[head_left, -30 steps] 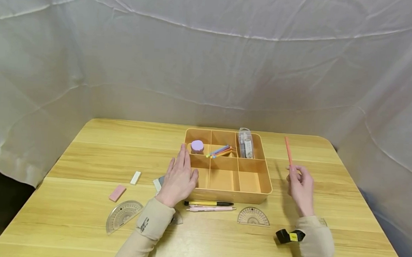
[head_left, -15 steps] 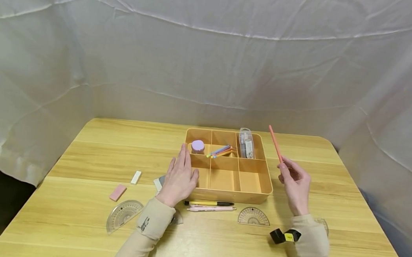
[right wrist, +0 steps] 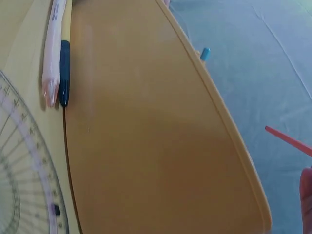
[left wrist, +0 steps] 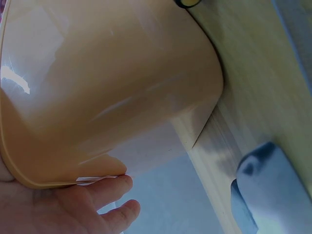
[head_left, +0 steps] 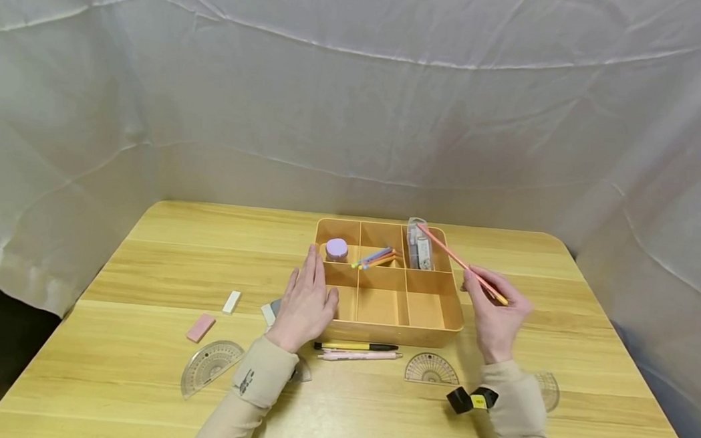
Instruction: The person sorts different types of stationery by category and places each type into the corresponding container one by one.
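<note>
My left hand (head_left: 305,307) rests along the left side of an orange divided organizer box (head_left: 380,333), fingers straight. In the left wrist view its fingertips (left wrist: 119,187) touch the box's rim. My right hand (head_left: 497,315) pinches a slim coral-pink pencil (head_left: 445,248) at the box's right side. The pencil slants up and left over the back right compartment, its yellowish end by the hand. That compartment holds a clear case (head_left: 419,247) with small items. Several coloured pencils (head_left: 378,257) lie in the back middle one, and a purple-lidded jar (head_left: 336,249) stands at back left.
A yellow-black pen (head_left: 355,346) and a pink pen (head_left: 360,357) lie before the box. Protractors lie around: one at left (head_left: 211,368), one in front (head_left: 432,369), one by the right sleeve (head_left: 547,390). A pink eraser (head_left: 200,328) and white eraser (head_left: 231,302) lie left.
My right hand has moved left toward the box, and the pencil has tipped from nearly upright to slanting over the back right compartment. My left hand has stayed in place.
</note>
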`<move>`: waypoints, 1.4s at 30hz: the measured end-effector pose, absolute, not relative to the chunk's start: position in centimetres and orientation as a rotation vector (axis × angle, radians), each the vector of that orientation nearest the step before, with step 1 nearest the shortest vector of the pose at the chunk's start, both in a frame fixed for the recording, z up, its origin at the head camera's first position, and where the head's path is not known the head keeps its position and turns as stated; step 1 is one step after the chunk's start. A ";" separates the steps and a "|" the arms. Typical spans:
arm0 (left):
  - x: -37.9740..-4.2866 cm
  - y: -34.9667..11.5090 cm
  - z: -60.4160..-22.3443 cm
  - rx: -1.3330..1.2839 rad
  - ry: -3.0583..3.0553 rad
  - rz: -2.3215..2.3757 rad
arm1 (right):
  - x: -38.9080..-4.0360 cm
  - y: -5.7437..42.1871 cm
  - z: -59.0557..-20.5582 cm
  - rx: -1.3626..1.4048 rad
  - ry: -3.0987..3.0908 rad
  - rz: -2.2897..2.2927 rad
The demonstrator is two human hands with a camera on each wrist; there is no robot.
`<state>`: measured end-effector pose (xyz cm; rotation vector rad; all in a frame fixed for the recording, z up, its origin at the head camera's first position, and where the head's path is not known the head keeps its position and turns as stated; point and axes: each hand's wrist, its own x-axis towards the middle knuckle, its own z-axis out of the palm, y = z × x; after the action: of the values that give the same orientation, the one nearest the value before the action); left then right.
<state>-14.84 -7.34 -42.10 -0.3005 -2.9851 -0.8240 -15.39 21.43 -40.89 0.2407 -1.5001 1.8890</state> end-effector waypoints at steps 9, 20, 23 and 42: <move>-14.9 -7.4 -42.1 -0.300 -2.977 -0.806 | -15.7 19.3 -40.5 0.384 -1.568 1.897; -14.9 -7.3 -42.2 -0.304 -2.993 -0.806 | -16.4 17.4 -42.1 0.605 -2.061 1.055; -14.9 -7.2 -42.2 -0.308 -2.991 -0.802 | -16.3 17.1 -42.6 0.630 -2.116 0.916; -15.0 -7.3 -42.2 -0.302 -2.993 -0.798 | -16.9 15.2 -42.8 0.612 -2.289 0.481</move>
<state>-14.97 -7.33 -42.24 -0.3022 -2.9931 -0.7979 -16.89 15.21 -42.78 0.6124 -2.2889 0.4813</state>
